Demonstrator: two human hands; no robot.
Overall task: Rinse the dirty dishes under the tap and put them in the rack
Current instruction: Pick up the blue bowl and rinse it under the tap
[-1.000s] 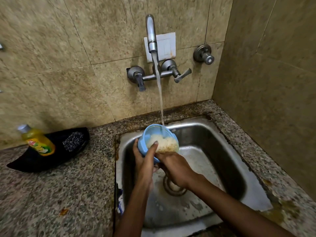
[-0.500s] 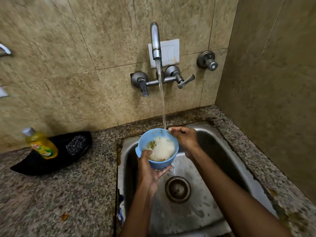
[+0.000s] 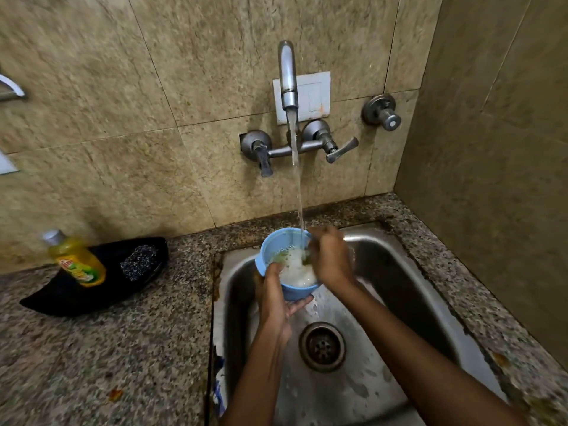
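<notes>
Left hand [image 3: 275,298] cups the blue bowl [image 3: 284,256] from below under the tap [image 3: 288,75] stream, right hand [image 3: 330,259] at its right rim (fingers blurred, grip unclear).

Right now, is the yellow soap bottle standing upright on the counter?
No, the yellow soap bottle lies tilted in the black tray beside a scrubber.

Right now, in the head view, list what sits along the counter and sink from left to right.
Yellow dish soap bottle → steel scrubber → blue bowl → right hand → granite counter's right edge.
</notes>
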